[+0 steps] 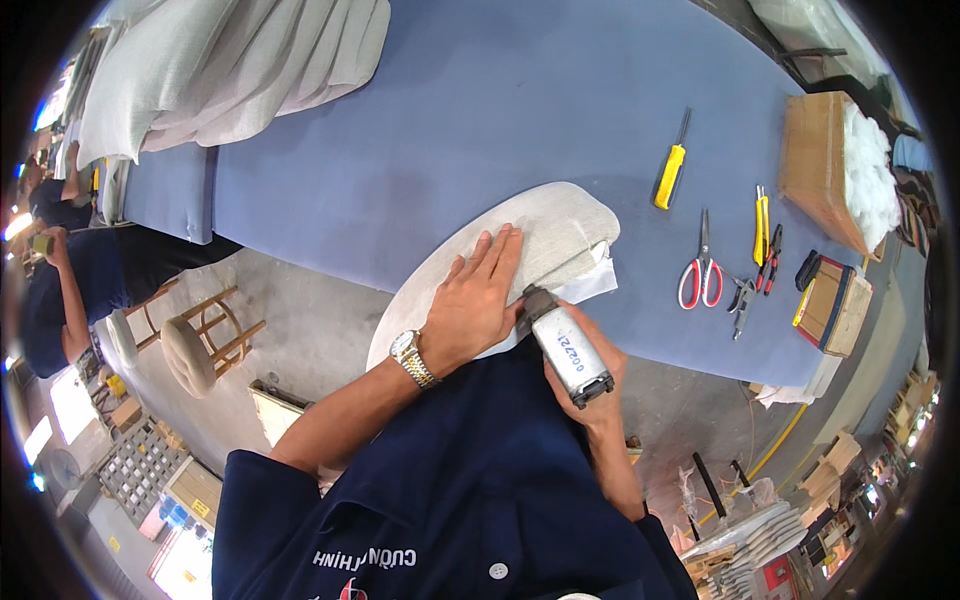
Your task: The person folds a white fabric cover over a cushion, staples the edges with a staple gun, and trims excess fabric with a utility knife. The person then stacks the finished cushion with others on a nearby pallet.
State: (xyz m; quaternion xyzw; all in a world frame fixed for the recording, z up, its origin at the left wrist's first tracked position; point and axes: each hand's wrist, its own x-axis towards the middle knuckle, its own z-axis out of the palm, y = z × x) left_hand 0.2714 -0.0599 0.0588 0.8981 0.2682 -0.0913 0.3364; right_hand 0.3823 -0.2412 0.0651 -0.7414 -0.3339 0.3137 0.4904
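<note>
Flat on a light grey fabric-covered panel (545, 225) with a rounded end lies my left hand (475, 305), fingers stretched out. My right hand (600, 350) grips a silver pneumatic staple gun (572, 352). The gun's dark head sits at the panel's near edge, close beside my left hand. White lining (592, 284) sticks out from under the fabric along that edge. Part of the panel is hidden by my left hand and forearm, and my right fingers are partly hidden behind the gun.
A blue table (450, 120) carries stacked grey cushions (240, 70) at far left. Rightward lie a yellow screwdriver (670, 178), scissors (702, 275), a yellow cutter (762, 225), pliers (770, 262) and a box of white stuffing (825, 165). A co-worker (90, 285) stands left near a stool (190, 355).
</note>
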